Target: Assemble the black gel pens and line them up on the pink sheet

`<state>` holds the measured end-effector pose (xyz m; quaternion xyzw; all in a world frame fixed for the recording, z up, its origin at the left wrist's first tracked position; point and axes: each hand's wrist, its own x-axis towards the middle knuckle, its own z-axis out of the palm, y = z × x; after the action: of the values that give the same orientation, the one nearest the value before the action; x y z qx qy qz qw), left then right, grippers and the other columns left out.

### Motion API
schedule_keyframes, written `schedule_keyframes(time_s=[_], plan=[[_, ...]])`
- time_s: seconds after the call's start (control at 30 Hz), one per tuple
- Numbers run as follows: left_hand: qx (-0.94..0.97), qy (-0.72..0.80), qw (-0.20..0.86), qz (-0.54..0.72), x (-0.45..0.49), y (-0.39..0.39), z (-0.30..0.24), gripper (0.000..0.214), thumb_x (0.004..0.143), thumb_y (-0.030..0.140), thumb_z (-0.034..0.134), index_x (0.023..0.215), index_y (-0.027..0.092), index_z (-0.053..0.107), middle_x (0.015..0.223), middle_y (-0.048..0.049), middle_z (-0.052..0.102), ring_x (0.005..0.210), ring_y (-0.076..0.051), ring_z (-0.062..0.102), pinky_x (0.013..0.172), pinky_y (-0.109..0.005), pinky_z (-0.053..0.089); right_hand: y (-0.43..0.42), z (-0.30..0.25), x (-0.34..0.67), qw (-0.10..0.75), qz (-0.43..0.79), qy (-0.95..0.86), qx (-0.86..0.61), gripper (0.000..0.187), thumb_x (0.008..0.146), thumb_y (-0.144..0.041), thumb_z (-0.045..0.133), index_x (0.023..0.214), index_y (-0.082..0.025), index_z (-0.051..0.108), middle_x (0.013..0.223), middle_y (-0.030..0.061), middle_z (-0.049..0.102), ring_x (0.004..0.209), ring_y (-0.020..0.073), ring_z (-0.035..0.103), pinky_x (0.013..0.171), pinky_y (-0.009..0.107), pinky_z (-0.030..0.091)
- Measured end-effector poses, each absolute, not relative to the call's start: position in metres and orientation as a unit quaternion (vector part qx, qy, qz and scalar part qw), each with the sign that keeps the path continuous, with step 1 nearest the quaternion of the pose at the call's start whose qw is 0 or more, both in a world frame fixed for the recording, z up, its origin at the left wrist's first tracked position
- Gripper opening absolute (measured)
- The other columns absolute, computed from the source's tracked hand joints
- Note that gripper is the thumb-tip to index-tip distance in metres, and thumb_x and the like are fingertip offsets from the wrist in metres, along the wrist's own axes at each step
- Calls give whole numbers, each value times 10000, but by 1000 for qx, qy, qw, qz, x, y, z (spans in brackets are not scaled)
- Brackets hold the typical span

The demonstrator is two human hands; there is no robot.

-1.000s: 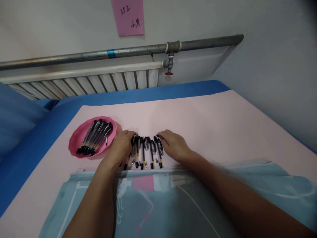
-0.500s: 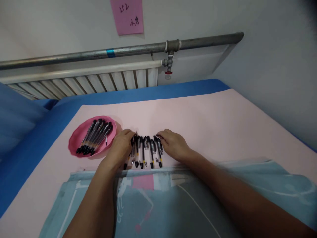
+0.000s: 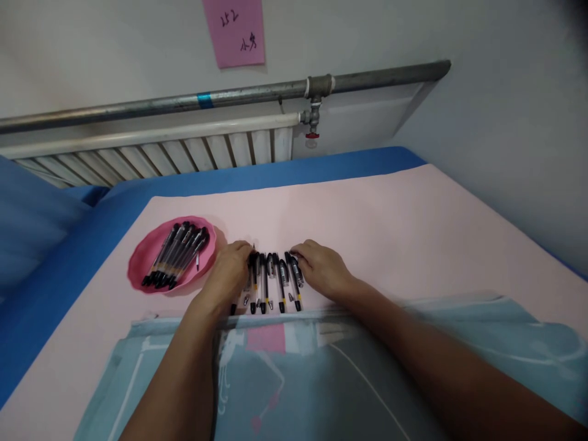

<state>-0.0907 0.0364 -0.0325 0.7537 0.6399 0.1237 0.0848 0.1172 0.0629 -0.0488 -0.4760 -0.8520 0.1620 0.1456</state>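
Observation:
A row of several black-capped clear pens [image 3: 271, 283] lies side by side on the pale pink sheet [image 3: 390, 226]. My left hand [image 3: 227, 274] rests at the row's left end, its fingers curled down over the outermost pens. At the right end, my right hand [image 3: 323, 269] has its fingertips curled onto the last pens. Both hands bracket the row and press against it. A pink dish [image 3: 138, 272] to the left holds several more of the same pens [image 3: 177, 254].
A light blue patterned cloth [image 3: 321, 367] covers the near edge under my forearms. Blue bedding [image 3: 55, 263] surrounds the pink sheet. Behind it stand a white radiator [image 3: 151, 156], a grey pipe [image 3: 206, 99] with a valve, and a pink note [image 3: 234, 30] on the wall.
Almost nothing: my left hand has edged slightly right against the pens, and the view has shifted a little. The pens in the dish have not moved.

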Motion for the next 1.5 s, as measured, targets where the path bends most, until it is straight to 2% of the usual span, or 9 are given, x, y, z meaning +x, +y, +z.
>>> schedule_keyframes(time_s=[0.2,0.43,0.77,1.0,1.1,1.27,1.4,1.5], plan=[[747,651,75,116,-91,37,-33,349,753,42,366,965,125,630,1017,-115,628,1008,-204,541,886,-338,426,63,-48,117,142,164,-852,-476,267,833,-143,414,1029,-201,584,982,53,591,868,160,550,732,251,373],[737,665,65,104,-91,39,-36,347,749,35,370,957,133,630,1016,-99,633,1020,-190,547,896,-310,422,63,-50,117,142,160,-853,-477,270,831,-141,419,1037,-205,581,977,52,587,863,157,549,728,253,374],[751,629,41,198,-89,32,-32,281,803,108,372,960,142,603,1007,-94,626,1000,-204,543,893,-355,426,58,-44,123,159,203,-849,-461,245,840,-150,406,1011,-172,579,935,66,607,854,156,551,759,264,389],[755,617,56,216,-86,30,-27,252,825,123,371,958,146,585,984,-88,620,962,-190,541,883,-339,419,52,-44,127,188,224,-845,-448,269,818,-132,405,1033,-167,563,953,67,617,861,158,550,761,267,389],[755,613,57,226,-86,29,-28,242,834,145,374,957,141,583,975,-93,622,939,-198,543,859,-343,427,48,-42,129,186,243,-837,-453,269,805,-147,418,1028,-167,567,929,62,628,813,153,558,712,253,390],[737,618,32,271,-82,25,-25,226,821,154,402,957,147,582,923,-79,643,895,-203,563,811,-343,444,43,-38,128,168,276,-823,-467,290,797,-192,418,1046,-191,566,810,30,651,688,144,570,622,235,380],[700,635,-10,327,-98,25,-14,232,814,150,403,945,145,594,908,-74,652,878,-177,577,801,-293,444,45,-36,128,192,290,-804,-482,316,813,-231,368,1049,-191,574,860,52,666,745,177,600,666,269,410],[595,748,-71,284,-129,27,-7,250,812,189,401,938,141,612,942,-98,650,902,-211,578,810,-319,433,48,-36,129,211,310,-788,-489,333,815,-272,360,1051,-192,580,918,67,668,813,198,609,718,296,429]])
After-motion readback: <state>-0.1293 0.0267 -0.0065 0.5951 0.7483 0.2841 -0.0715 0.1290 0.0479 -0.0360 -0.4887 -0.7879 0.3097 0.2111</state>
